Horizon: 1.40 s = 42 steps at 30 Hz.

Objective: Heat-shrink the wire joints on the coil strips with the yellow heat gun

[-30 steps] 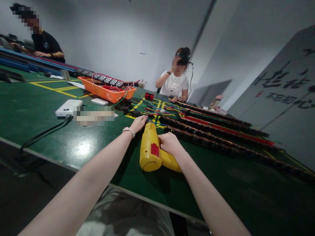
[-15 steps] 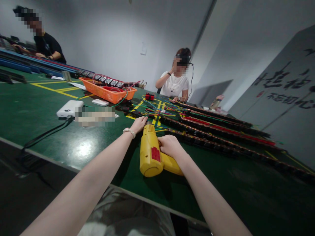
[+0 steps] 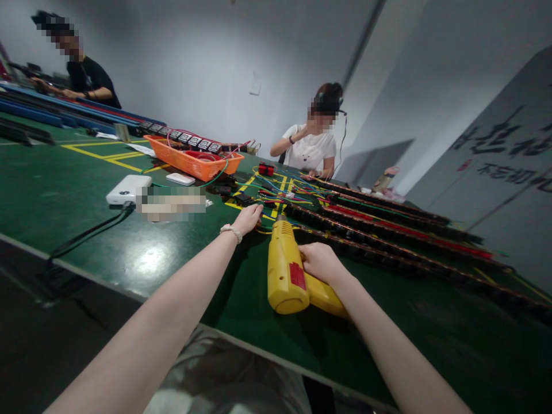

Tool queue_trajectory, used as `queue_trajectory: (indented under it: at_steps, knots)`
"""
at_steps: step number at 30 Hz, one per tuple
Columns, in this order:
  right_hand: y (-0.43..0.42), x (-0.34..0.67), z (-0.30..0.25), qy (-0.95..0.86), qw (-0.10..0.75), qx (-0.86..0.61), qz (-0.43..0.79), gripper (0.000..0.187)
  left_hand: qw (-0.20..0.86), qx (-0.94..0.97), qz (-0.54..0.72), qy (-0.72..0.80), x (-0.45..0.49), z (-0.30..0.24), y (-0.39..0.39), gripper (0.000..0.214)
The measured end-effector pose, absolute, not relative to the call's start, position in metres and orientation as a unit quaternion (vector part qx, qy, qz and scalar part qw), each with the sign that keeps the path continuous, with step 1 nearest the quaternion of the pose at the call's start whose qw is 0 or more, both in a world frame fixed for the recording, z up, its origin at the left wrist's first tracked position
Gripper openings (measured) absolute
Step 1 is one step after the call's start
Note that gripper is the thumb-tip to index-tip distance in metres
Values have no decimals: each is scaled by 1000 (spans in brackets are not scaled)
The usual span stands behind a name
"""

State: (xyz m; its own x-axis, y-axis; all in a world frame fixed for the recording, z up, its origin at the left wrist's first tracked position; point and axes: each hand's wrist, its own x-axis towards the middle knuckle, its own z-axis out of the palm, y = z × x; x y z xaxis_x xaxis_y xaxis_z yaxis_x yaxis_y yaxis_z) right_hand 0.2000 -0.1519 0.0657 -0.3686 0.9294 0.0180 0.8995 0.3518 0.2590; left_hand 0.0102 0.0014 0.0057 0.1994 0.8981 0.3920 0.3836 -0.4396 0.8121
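Note:
A yellow heat gun [image 3: 285, 270] with a red label is in my right hand [image 3: 321, 261], whose fingers wrap round its handle. Its nozzle points away from me, toward the ends of the long black strips [image 3: 362, 244] and their loose coloured wires [image 3: 297, 192]. To the left of the nozzle, my left hand [image 3: 249, 218] is closed by the wires, its fingers pressed together. What it pinches is too small and hidden to make out.
On the green table [image 3: 181, 299] an orange basket [image 3: 194, 164] holds wires. Nearer stands a white power bank [image 3: 128, 191] with a black cable. A small red part [image 3: 265, 168] lies behind the wires. One person [image 3: 308, 149] sits opposite, another [image 3: 92, 80] at far left.
The heat gun in my right hand has moved right, away from my left hand, which stays near the wire ends. The person opposite has lowered a raised hand slightly.

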Motion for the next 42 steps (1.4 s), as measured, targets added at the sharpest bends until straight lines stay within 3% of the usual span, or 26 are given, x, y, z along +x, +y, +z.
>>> queue_trajectory:
  at_steps: [15,33,42]
  knots:
    - [-153,236,67,763,63,633,113,25,293,735,416,448,10,0,9,26]
    - [-151,226,71,753,110,630,155,25,377,686,489,385,11,2,15,21]
    - [-148,214,71,765,101,614,165,23,351,664,518,410,13,3,11,13]
